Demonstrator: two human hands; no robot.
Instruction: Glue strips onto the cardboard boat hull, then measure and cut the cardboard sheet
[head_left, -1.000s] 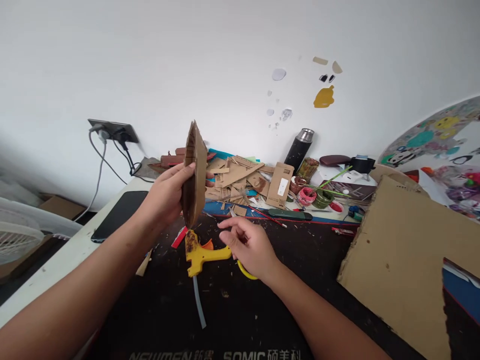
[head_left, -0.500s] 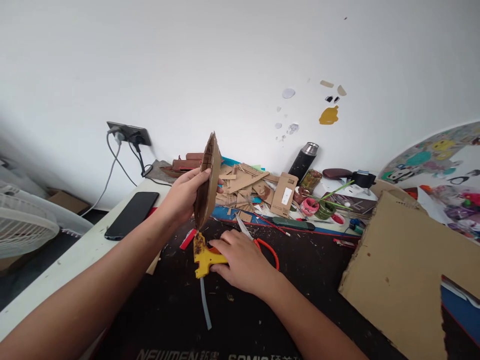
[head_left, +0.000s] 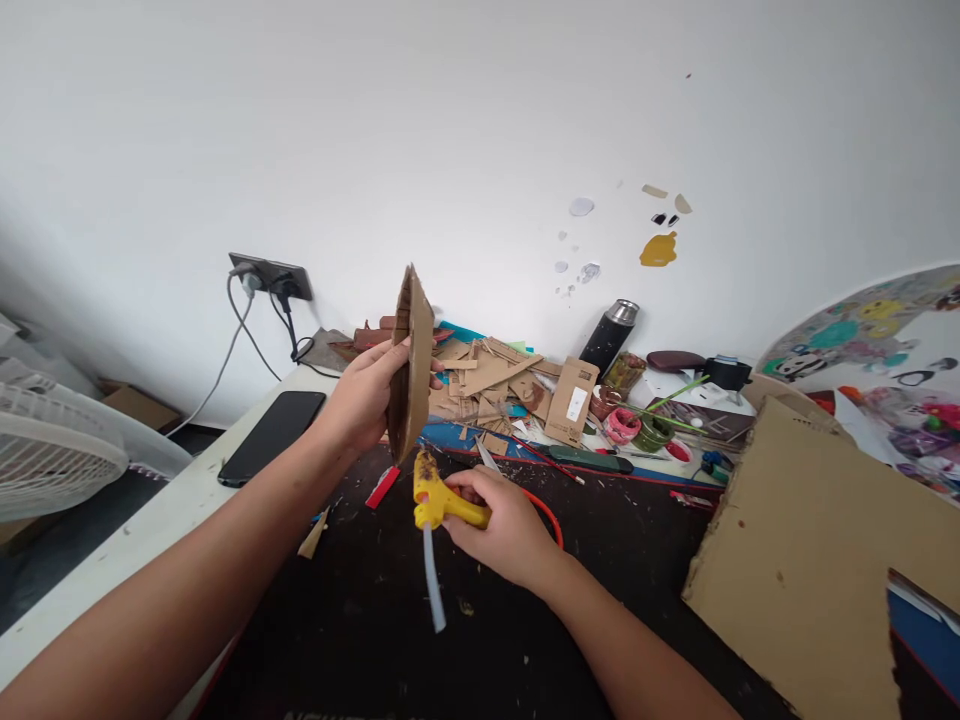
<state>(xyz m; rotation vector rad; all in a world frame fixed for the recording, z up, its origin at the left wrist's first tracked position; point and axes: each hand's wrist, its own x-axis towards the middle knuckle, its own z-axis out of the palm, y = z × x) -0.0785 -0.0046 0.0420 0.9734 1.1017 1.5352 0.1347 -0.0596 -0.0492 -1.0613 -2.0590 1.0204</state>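
My left hand [head_left: 371, 392] grips a hollow, boat-shaped cardboard piece [head_left: 418, 375] and holds it upright on its end, pointed tip up, above the dark mat. My right hand [head_left: 499, 520] is closed round the handle of a yellow glue gun [head_left: 435, 495]. The gun's stained nozzle end lies just below and right of the cardboard piece's lower end; whether they touch I cannot tell. A translucent glue stick [head_left: 433, 580] sticks out of the gun's back. Scissors with orange handles [head_left: 551, 515] lie partly hidden behind my right hand.
A black phone [head_left: 271, 437] lies at left near a white fan [head_left: 56, 450]. Cardboard scraps [head_left: 495, 375] pile up by the wall. A black flask [head_left: 611, 335] and paint jars [head_left: 652, 432] stand behind. A large cardboard sheet [head_left: 780, 560] covers the right side.
The glue gun in my right hand has shifted right and slightly up, away from the cardboard piece's lower tip. The cardboard piece has moved slightly left. The camera view has shifted a little.
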